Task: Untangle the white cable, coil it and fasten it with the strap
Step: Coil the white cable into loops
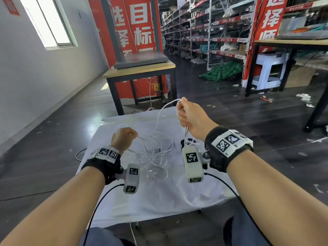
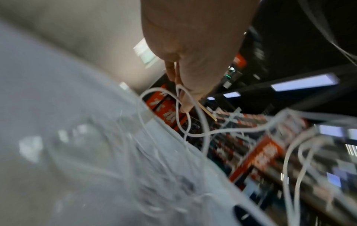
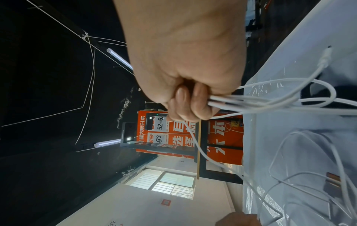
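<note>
White cable (image 1: 156,137), thin, limp, light: right hand (image 1: 190,116) fists gathered strands mid-frame; left hand (image 1: 123,138) pinches one strand; take hold near its plug.

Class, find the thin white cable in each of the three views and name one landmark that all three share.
Head view: thin white cable tangled at centre on the white table cover, rising to the right hand.
Left wrist view: looping right of centre from the left hand.
Right wrist view: strands running right from the fist.
Shared landmark: red banner with white characters.
</note>
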Demonstrator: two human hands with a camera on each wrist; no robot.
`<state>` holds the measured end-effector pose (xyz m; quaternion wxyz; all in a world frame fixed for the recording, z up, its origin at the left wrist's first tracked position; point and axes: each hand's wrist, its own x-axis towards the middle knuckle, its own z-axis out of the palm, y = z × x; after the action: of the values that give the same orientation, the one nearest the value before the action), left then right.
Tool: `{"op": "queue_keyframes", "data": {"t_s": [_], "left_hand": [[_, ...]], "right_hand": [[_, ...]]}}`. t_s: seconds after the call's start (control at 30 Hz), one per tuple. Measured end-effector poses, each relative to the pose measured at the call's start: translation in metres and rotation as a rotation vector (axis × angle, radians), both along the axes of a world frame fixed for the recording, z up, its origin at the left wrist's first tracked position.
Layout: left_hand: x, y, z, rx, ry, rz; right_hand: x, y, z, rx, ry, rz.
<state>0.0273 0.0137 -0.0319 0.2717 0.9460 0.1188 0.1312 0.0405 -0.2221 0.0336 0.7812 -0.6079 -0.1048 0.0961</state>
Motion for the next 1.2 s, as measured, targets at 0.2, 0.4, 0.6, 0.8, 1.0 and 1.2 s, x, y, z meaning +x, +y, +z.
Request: {"op": "queue_keyframes", "data": {"t_s": [0.2, 0.4, 0.6, 0.8, 1.0, 1.2], "left_hand": [[-0.005, -0.002, 0.007, 0.194, -0.088, -0.108], [-0.011, -0.011, 0.024, -0.324, -0.087, -0.009], [-0.015, -0.018, 0.042, -0.321, -0.022, -0.161], [-0.025, -0.036, 0.069, -0.828, -0.008, -0.241], [-0.029, -0.050, 0.084, -0.884, 0.074, -0.331], [-0.026, -0.052, 0.087, -0.411, 0.099, -0.408]], "right_hand": [[-0.002, 0.004, -0.004, -0.044, 0.015, 0.012], [-0.006, 0.004, -0.006, -0.123, 0.017, 0.029], [-0.005, 0.010, -0.013, -0.241, 0.020, 0.079], [-0.002, 0.021, -0.013, -0.354, 0.026, 0.250], [-0.003, 0.036, -0.012, -0.524, 0.026, 0.388], [-0.008, 0.044, -0.012, -0.505, 0.006, 0.424]]}}
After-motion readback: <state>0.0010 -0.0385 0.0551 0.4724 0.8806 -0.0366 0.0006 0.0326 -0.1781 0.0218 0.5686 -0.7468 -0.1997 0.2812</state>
